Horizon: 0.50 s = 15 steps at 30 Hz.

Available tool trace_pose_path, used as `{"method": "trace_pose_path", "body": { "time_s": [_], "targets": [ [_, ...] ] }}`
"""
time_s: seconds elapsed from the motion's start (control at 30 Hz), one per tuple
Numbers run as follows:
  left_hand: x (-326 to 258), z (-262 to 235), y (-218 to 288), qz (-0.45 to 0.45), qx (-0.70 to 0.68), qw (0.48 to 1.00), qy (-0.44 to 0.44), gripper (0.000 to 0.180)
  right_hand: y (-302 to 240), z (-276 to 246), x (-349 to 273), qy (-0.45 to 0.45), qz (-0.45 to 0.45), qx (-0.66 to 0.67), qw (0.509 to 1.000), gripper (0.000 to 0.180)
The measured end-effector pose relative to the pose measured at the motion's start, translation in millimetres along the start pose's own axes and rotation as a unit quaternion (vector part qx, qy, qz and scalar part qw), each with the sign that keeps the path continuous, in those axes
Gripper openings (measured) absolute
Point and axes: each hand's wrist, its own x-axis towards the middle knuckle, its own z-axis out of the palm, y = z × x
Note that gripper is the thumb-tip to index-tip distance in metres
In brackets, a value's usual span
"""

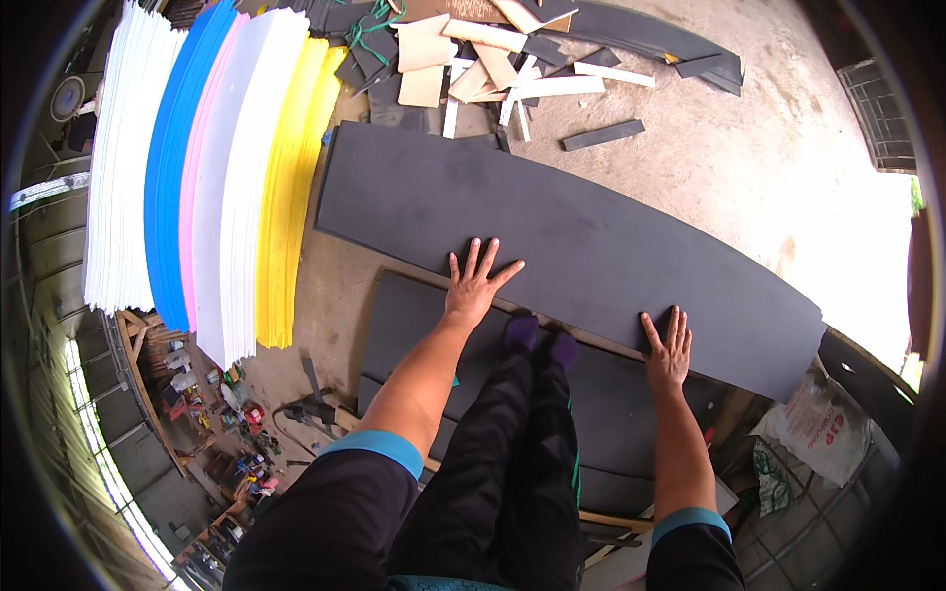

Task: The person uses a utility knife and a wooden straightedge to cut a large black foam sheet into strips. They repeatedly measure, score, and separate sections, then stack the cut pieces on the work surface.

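A long, flat, dark-grey panel [552, 227] lies crosswise just beyond the person's purple-socked feet [520, 332]. The left hand [473, 286], fingers spread, and the right hand [670, 355], farther along, rest palm-down at the panel's near edge, both hands unclenched and grasping nothing. Red lettering marks a crumpled white plastic bag [838, 448] near the panel's right end. Stacked white, blue, pink and yellow sheets [212, 187] occupy the left; tan, white and black offcuts [496, 64] litter the concrete floor [690, 138].

shows large red lettering [834, 426] on a crumpled white plastic sack [816, 433] at right, with smaller, blurred red print alongside.
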Motion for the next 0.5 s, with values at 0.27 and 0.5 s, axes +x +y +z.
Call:
{"method": "trace_pose_path", "body": {
  "time_s": [0.27,0.5],
  "targets": [
    [-3,15,-2,-0.008,-0.018,1.000,0.006,0.102,10,4,8,0.011,-0.050,-0.027,0.998,0.119],
    [-4,9,-2,-0.012,-0.031,0.999,-0.019,0.101,5,-7,15,-0.061,-0.051,-0.033,0.996,0.120]
  ]
}}
